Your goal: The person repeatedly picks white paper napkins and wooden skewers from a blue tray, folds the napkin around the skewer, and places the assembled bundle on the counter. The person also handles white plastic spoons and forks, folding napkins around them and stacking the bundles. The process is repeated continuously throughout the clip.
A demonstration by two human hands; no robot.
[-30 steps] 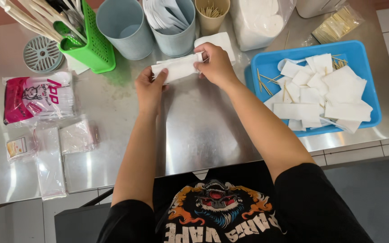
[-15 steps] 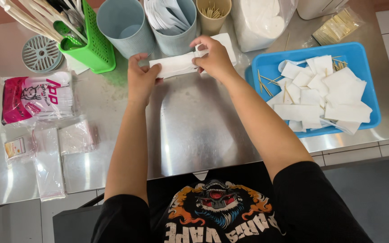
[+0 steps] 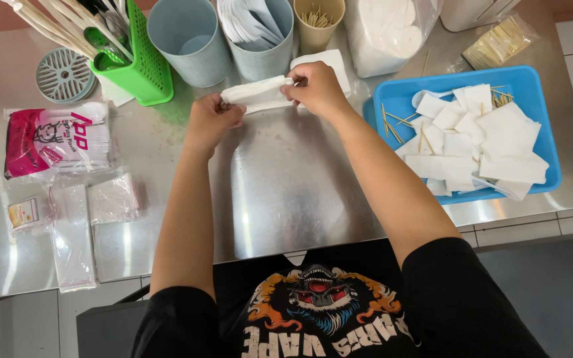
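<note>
L hand pinches napkin left end | R hand pinches right end | napkin held above steel counter, nr cups | prob light, soft, tears easy; grip ends gently

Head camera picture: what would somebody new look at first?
Probably the two hands, left hand and right hand, holding a folded white napkin between them above the shiny steel table. Next, the bright blue tray of white napkins on the right and the green basket of utensils at top left.
</note>
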